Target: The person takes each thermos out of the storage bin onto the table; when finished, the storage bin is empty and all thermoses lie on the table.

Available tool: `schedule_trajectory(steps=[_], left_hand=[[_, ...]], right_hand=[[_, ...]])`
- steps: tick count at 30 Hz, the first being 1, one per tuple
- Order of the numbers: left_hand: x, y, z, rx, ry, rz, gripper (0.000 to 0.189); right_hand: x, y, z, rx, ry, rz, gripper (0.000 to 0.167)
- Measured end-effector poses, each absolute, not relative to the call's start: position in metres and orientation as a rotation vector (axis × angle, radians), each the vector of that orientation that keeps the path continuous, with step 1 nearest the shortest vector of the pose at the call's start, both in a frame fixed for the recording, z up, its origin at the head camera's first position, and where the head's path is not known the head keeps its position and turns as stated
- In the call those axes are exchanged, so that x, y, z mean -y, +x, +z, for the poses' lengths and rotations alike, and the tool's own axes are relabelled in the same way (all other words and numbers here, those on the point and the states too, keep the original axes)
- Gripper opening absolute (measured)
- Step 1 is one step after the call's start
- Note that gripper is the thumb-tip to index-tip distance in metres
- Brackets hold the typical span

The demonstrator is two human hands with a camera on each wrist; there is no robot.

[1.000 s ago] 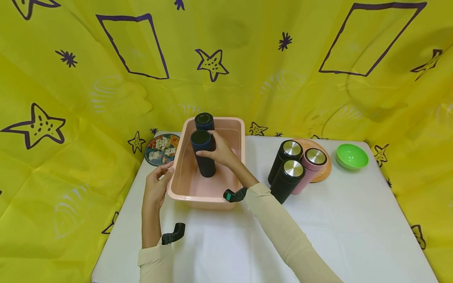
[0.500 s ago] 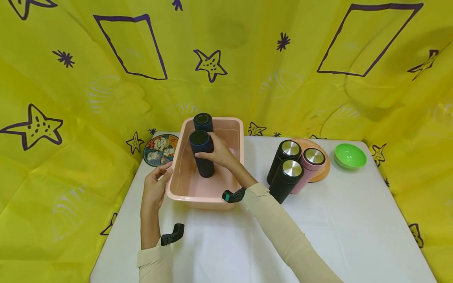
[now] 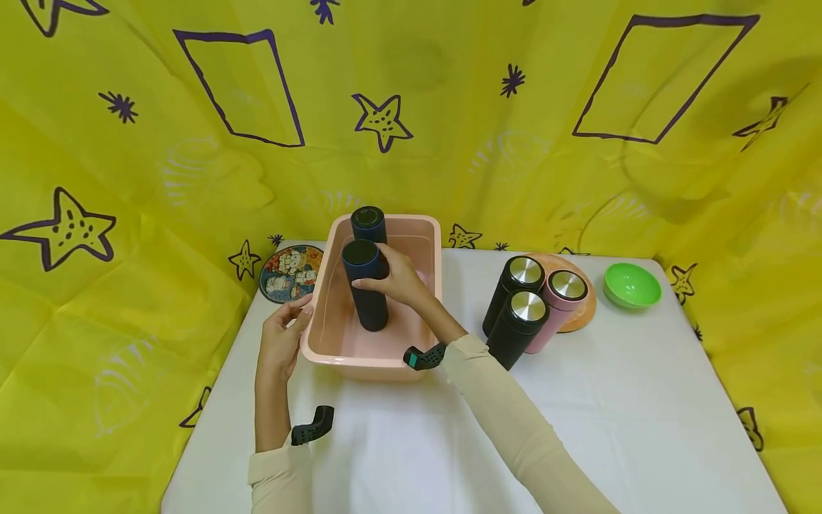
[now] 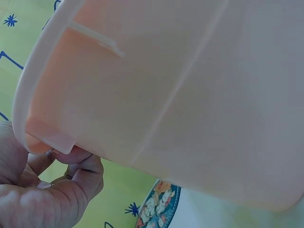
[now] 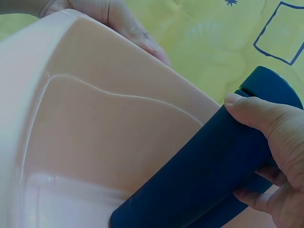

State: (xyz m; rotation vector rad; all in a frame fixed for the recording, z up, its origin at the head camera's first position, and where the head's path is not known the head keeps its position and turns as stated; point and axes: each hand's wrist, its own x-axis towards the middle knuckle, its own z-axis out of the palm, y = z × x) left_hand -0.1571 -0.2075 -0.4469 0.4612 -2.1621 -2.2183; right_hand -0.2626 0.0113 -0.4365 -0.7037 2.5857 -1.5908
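Note:
My right hand (image 3: pixel 398 276) grips a dark blue thermos flask (image 3: pixel 369 289) near its top, thumb on the near side. The flask stands nearly upright inside a pink plastic basin (image 3: pixel 420 335), its lower end close over the basin floor. Just behind it, a second dark blue flask (image 3: pixel 369 218) stands in the basin, mostly hidden. At the basin's left side my left hand (image 3: pixel 282 335) holds the rim, fingers curled under it in the left wrist view. The right wrist view has the gripped flask (image 5: pixel 190 161) leaning across the basin wall (image 5: pixel 109 128).
Right of the basin stand two black flasks (image 3: pixel 514 343) and a pink flask (image 3: pixel 554 314) with silver lids. An orange round plate (image 3: pixel 581 319) lies behind them, and a green bowl (image 3: pixel 632 285) farther right. A patterned plate (image 3: pixel 282 278) lies left of the basin, before the yellow curtain.
The gripped flask has come slightly lower and nearer in the basin, in the last half second. My left hand keeps its hold on the rim.

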Motion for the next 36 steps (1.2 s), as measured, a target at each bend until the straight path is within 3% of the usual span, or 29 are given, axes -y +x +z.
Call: schedule_trajectory(steps=[21, 36], left_hand=[[0.208, -0.157, -0.449, 2.161, 0.454, -2.208, 0.038], [0.209, -0.157, -0.445, 2.192, 0.474, -2.215, 0.04]], right_hand=[[-0.02, -0.252, -0.42, -2.506, -0.81, -1.748, 0.067], [-0.028, -0.231, -0.355, -2.522, -1.018, -1.919, 0.067]])
